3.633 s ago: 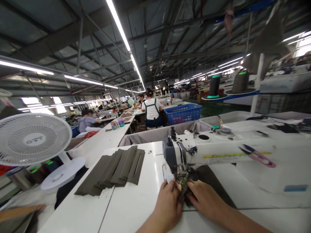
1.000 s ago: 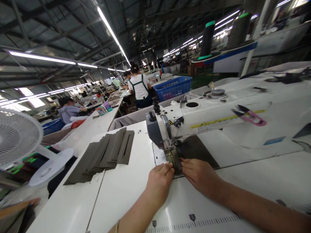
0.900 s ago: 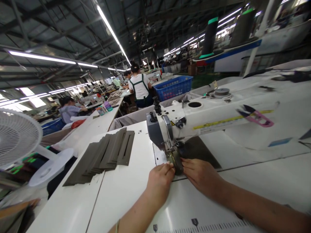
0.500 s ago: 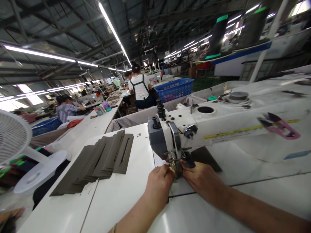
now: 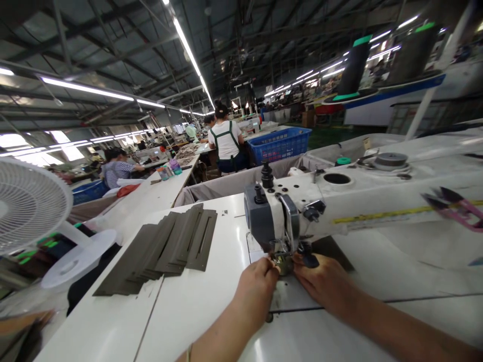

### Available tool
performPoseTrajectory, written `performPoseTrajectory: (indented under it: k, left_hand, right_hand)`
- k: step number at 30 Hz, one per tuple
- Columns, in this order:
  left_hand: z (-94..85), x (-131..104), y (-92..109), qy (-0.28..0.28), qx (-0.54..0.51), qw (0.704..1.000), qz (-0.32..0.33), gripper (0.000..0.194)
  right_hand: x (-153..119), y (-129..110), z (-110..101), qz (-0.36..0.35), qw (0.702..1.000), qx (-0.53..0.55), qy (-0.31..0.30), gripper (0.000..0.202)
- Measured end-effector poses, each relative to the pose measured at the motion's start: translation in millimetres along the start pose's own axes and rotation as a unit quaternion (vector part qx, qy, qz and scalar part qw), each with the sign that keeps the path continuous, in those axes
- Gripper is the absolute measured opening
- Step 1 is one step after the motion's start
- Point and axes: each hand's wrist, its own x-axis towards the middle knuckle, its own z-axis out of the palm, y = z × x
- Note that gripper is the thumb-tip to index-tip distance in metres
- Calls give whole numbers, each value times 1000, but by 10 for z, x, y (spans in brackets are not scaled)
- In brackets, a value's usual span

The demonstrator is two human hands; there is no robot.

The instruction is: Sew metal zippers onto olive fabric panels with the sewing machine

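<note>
A white sewing machine point(image 5: 292, 221) with a grey front cover stands before me. My left hand point(image 5: 257, 286) is closed in a pinch at the left of the presser foot, close to a small brass-coloured fitting point(image 5: 282, 262). From the right, my right hand point(image 5: 326, 279) reaches in with bent fingers, its fingertips close together beside the needle area and partly behind a black lever point(image 5: 308, 256). What either pinch holds is too hidden to make out. Behind the right hand, a dark grey-brown flat panel point(image 5: 334, 250) lies under the machine arm.
Overlapping grey-brown panels point(image 5: 151, 256) lie left on the white table point(image 5: 181, 311). A white fan point(image 5: 81, 251) stands at far left. Pink-handled snips point(image 5: 458, 206) rest against the machine arm. Beyond are a blue basket point(image 5: 279, 146), thread cones point(image 5: 352, 70) and seated co-workers point(image 5: 226, 138).
The whole scene has shifted right in view as the head turned slightly left. Both hands stay at the presser foot, and more of the brass fitting shows between them.
</note>
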Motion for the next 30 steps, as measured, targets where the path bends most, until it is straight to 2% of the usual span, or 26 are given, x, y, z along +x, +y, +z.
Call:
performPoseTrajectory:
  k: [18, 25, 30]
  left_hand:
    - [1, 40, -27, -6, 5, 1000, -15, 11]
    - [31, 11, -45, 10, -17, 1000, -15, 13]
    - [46, 13, -36, 23, -14, 999, -30, 9]
  right_hand:
    - [14, 57, 77, -7, 1000, -18, -15, 28]
    - [-22, 74, 88, 9, 1000, 12, 3, 33]
    - [-40, 115, 89, 37, 999, -23, 21, 24]
